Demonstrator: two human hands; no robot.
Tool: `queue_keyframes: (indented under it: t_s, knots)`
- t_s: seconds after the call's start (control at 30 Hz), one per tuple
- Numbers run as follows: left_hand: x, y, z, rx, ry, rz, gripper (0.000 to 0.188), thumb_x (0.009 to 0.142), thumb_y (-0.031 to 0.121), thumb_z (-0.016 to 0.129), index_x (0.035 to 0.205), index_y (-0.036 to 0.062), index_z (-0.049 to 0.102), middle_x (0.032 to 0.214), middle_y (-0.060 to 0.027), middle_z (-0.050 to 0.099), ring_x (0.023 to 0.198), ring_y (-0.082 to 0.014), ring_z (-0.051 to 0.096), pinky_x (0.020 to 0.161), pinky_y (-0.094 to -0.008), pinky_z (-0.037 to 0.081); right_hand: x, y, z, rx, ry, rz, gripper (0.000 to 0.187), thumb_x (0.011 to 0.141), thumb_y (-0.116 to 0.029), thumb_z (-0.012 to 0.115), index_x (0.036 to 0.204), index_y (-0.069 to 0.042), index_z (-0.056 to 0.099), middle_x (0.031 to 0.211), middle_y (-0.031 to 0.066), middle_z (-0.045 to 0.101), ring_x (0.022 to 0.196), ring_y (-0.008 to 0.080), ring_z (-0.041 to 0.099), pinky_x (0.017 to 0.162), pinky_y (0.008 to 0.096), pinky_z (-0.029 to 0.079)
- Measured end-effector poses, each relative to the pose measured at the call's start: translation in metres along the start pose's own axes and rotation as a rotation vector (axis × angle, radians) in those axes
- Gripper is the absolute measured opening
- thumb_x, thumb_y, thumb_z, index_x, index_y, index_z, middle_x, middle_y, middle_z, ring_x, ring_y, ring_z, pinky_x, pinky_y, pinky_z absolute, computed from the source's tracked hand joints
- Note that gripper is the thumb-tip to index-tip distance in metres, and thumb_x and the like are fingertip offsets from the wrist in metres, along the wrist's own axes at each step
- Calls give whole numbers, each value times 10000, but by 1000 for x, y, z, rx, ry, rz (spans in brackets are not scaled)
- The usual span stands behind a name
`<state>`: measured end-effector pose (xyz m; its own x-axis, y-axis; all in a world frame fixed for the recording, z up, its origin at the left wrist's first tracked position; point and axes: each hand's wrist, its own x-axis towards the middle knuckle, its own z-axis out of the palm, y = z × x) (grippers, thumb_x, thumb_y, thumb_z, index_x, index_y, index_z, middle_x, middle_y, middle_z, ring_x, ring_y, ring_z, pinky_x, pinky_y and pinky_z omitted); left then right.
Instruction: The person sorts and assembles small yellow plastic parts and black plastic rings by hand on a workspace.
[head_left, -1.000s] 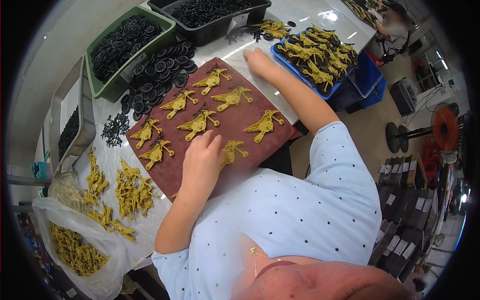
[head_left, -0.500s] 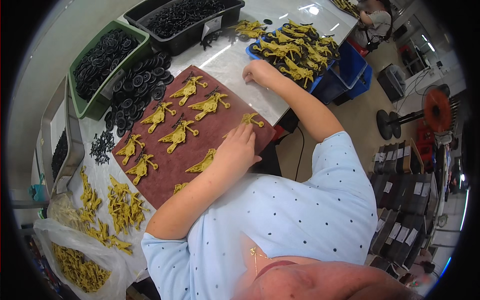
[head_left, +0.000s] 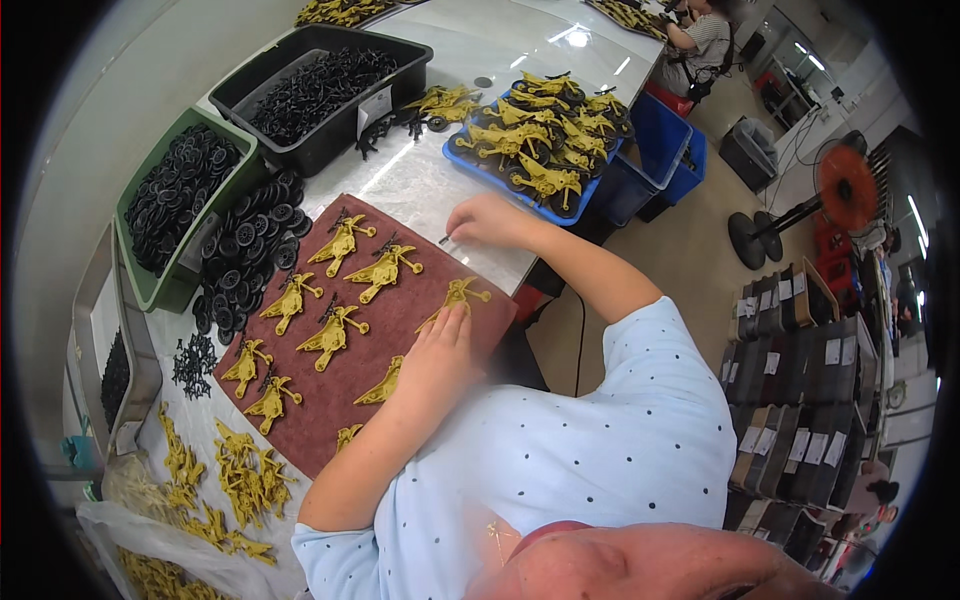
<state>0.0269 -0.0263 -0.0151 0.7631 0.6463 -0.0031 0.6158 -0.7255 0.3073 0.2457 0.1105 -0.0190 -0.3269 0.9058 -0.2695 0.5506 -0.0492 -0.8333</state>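
My left hand lies on the maroon mat with its fingers on a yellow plastic toy motorcycle body, pressing it to the mat. My right hand is at the mat's far right edge, thumb and fingers pinched on a small dark piece too small to name. Several more yellow bodies lie in rows on the mat, most with a black part at one end. Part of the row nearest me is hidden by my left forearm.
A blue tray heaped with wheeled yellow toys stands beyond my right hand. Farther left are a black bin of small black parts and a green bin of wheels. Loose wheels and yellow bodies lie around the mat.
My right hand has drawn nearer the mat's edge, and a small dark piece now shows at its fingertips. My left hand stays on the same yellow body. The whole view has shifted slightly.
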Motion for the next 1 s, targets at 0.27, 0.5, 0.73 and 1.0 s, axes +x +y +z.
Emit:
queue_keyframes:
  t_s: [0.27, 0.5, 0.73, 1.0]
  knots:
    - [2, -4, 2, -8, -21, -3, 669, 791, 296, 673, 1291, -81, 437, 1385, -239, 394, 1286, -358, 393, 1053, -410, 348, -3, 12, 9, -482, 117, -369, 166, 720, -155, 731, 818, -42, 659, 775, 126, 628, 788, 282, 604, 712, 373, 465]
    - [3, -4, 5, -29, 5, -26, 643, 793, 262, 668, 1285, -84, 443, 1380, -234, 404, 1282, -344, 402, 1056, -403, 347, -7, -7, 13, -29, -157, -203, 134, 785, -139, 641, 844, -18, 641, 833, 86, 660, 830, 178, 607, 752, 303, 461]
    - [2, -3, 6, -26, 29, -14, 628, 789, 237, 664, 1277, -94, 448, 1373, -235, 413, 1284, -334, 402, 1065, -390, 339, -5, -14, 20, -48, -291, -184, 120, 796, -121, 637, 841, -10, 641, 832, 70, 661, 812, 142, 603, 749, 281, 465]
    - [2, -2, 8, -25, 25, -22, 616, 794, 234, 659, 1273, -95, 455, 1370, -238, 416, 1288, -333, 400, 1068, -393, 332, 1, -10, 25, -198, -319, -258, 78, 775, -96, 696, 819, -35, 675, 788, 57, 675, 755, 139, 620, 691, 284, 472]
